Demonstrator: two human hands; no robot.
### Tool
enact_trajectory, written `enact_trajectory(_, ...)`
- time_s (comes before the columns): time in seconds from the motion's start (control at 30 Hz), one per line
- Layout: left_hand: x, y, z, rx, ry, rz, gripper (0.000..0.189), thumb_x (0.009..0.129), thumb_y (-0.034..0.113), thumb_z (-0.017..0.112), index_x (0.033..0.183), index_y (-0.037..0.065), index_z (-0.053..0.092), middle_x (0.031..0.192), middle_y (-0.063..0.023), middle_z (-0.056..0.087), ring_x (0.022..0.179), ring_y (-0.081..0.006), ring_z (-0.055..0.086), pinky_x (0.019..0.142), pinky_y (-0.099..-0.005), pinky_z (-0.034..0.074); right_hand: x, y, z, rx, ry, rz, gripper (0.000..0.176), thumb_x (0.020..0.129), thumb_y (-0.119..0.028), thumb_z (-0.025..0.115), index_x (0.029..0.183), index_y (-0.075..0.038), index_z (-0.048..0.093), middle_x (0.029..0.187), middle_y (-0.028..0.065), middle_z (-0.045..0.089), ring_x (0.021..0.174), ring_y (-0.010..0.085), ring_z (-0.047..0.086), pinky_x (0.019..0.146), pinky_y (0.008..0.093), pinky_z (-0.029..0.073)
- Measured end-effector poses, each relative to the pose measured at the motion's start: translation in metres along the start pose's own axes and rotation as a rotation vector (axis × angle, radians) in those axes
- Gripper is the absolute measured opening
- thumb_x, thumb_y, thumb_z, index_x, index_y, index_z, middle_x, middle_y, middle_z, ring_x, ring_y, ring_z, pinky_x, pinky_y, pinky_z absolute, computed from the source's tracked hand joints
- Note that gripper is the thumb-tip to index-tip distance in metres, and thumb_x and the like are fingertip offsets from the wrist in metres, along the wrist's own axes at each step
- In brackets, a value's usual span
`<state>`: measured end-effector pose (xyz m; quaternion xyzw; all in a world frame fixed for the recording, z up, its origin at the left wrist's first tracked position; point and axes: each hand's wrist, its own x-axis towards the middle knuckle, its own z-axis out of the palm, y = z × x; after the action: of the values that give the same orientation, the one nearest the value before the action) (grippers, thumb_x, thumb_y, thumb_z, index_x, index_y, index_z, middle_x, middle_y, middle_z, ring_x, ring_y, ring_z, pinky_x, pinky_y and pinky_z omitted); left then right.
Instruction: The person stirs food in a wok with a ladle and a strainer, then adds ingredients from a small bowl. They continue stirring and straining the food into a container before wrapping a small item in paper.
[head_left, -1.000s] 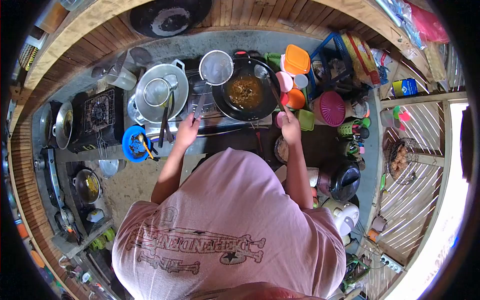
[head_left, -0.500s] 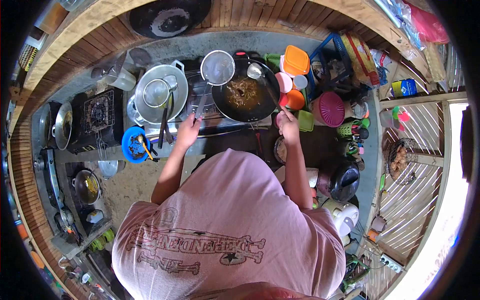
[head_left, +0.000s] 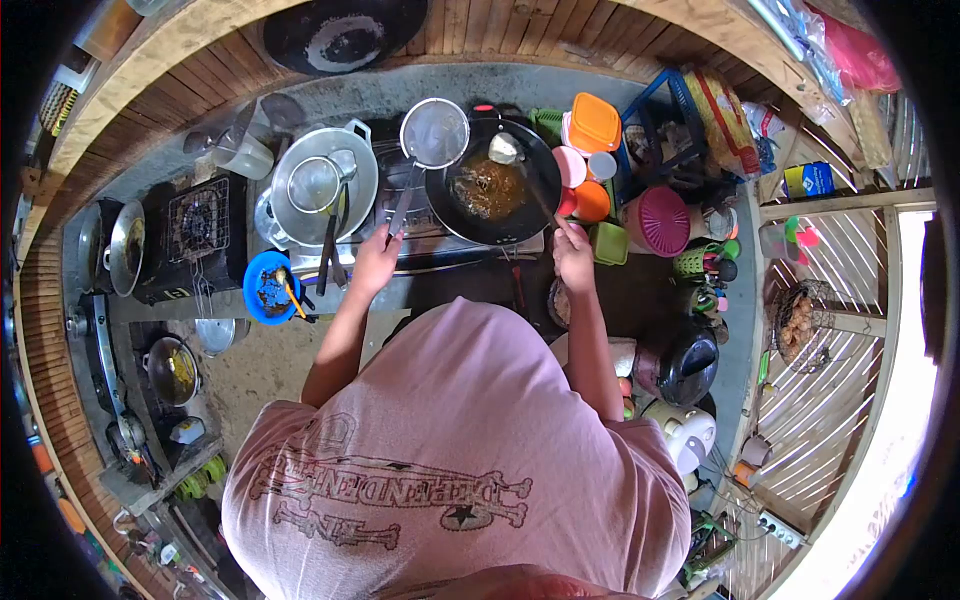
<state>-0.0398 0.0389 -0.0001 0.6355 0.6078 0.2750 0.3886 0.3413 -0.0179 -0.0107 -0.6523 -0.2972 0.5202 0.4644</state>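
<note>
My left hand (head_left: 377, 256) is closed around the handle of a round mesh strainer (head_left: 434, 133). The strainer's basket hangs over the left rim of a dark wok (head_left: 530, 222). My right hand (head_left: 574, 258) grips the long dark handle of a ladle (head_left: 504, 149), whose shiny metal head is in the upper part of the wok. Brown shredded-looking food (head_left: 470, 188) lies in bubbling oil left of the ladle's head. To the left of the wok, a large metal pot (head_left: 365, 195) holds a second strainer (head_left: 314, 186) and other utensils.
A blue bowl (head_left: 251, 298) with dark contents and a spoon stands below the pot. A grill-topped stove (head_left: 197, 225) is farther left. Crowding the right side are an orange-lidded container (head_left: 595, 122), a pink-lidded tub (head_left: 660, 221) and a green container (head_left: 609, 243).
The ladle's head has shifted slightly down and left, tilting to catch more light. The food has moved left and spread lower in the oil. My left hand and the strainer have barely moved.
</note>
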Motion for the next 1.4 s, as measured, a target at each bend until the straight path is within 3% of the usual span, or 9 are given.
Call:
enact_trajectory(0.07,-0.001,0.007,-0.003,-0.007,-0.015,-0.025,0.027,0.099,0.025,0.058,0.096,-0.001,0.055,0.071,-0.0165,0.054,0.066,-0.0231,0.050,0.064,-0.0392,0.042,0.018,0.022,-0.014,-0.103,0.081,-0.235,0.039,0.102,-0.019,0.054,0.139,-0.008,0.057,0.066,-0.0074,0.043,0.053,0.0056,0.038,0.052,0.0242,0.036)
enact_trajectory(0.27,0.000,0.006,-0.004,0.038,-0.024,-0.020,0.028,0.098,0.027,0.058,0.095,-0.001,0.054,0.073,-0.0192,0.056,0.067,-0.0297,0.053,0.065,-0.0416,0.042,0.046,0.078,-0.028,-0.449,0.230,-0.398,0.037,0.102,-0.020,0.055,0.137,-0.008,0.060,0.068,-0.0067,0.045,0.056,0.0062,0.040,0.054,0.0255,0.036)
enact_trajectory(0.37,0.001,0.004,-0.004,0.042,-0.025,-0.029,0.027,0.098,0.026,0.058,0.096,-0.001,0.055,0.073,-0.0199,0.056,0.067,-0.0309,0.053,0.065,-0.0419,0.042,-0.001,0.019,0.002,-0.234,0.062,-0.075,0.037,0.102,-0.023,0.055,0.136,-0.008,0.061,0.068,-0.0071,0.045,0.058,0.0052,0.040,0.055,0.0248,0.036)
enact_trajectory(0.63,0.004,-0.004,-0.002,0.000,-0.001,0.020,0.025,0.098,0.024,0.058,0.098,-0.001,0.057,0.072,-0.0180,0.055,0.067,-0.0291,0.053,0.065,-0.0414,0.042,-0.003,0.000,-0.014,-0.128,0.070,-0.186,0.037,0.103,-0.020,0.052,0.138,-0.008,0.059,0.076,-0.0078,0.052,0.062,0.0043,0.043,0.057,0.0232,0.037)
enact_trajectory(0.73,-0.001,0.003,-0.004,0.005,-0.007,0.000,0.024,0.098,0.023,0.057,0.097,-0.001,0.056,0.072,-0.0174,0.054,0.067,-0.0277,0.053,0.064,-0.0408,0.042,0.003,0.009,-0.027,-0.308,0.187,-0.173,0.037,0.103,-0.023,0.052,0.136,-0.007,0.059,0.102,0.0028,0.064,0.083,0.0116,0.057,0.077,0.0271,0.048)
enact_trajectory(0.83,-0.002,0.000,-0.003,-0.028,0.005,0.020,0.025,0.098,0.023,0.058,0.095,-0.001,0.055,0.072,-0.0173,0.053,0.067,-0.0272,0.052,0.064,-0.0407,0.042,0.023,0.047,-0.035,-0.477,0.233,-0.238,0.037,0.102,-0.022,0.055,0.136,-0.006,0.060,0.098,0.0037,0.064,0.087,0.0148,0.059,0.083,0.0291,0.048)
enact_trajectory(1.03,-0.003,0.003,-0.003,0.002,0.013,0.015,0.026,0.098,0.024,0.058,0.095,-0.001,0.054,0.071,-0.0170,0.053,0.067,-0.0265,0.051,0.064,-0.0408,0.041,0.002,0.032,-0.016,-0.130,0.089,0.018,0.034,0.100,-0.019,0.061,0.133,-0.009,0.063,0.087,-0.0041,0.061,0.068,0.0059,0.048,0.062,0.0238,0.042)
enact_trajectory(1.13,-0.003,0.004,-0.004,0.011,0.009,0.006,0.026,0.098,0.024,0.058,0.097,-0.001,0.055,0.071,-0.0171,0.053,0.067,-0.0265,0.052,0.064,-0.0407,0.041,-0.006,0.016,-0.015,-0.024,0.083,-0.081,0.033,0.102,-0.021,0.058,0.132,-0.009,0.063,0.085,-0.0074,0.059,0.063,0.0029,0.041,0.056,0.0220,0.037)
enact_trajectory(1.4,-0.005,0.002,-0.003,0.014,0.018,0.008,0.025,0.098,0.024,0.058,0.097,-0.001,0.055,0.073,-0.0176,0.055,0.068,-0.0282,0.054,0.066,-0.0406,0.043,0.002,0.028,-0.020,-0.352,0.221,-0.229,0.036,0.102,-0.021,0.056,0.135,-0.008,0.061,0.082,-0.0073,0.057,0.063,0.0051,0.045,0.058,0.0237,0.040)
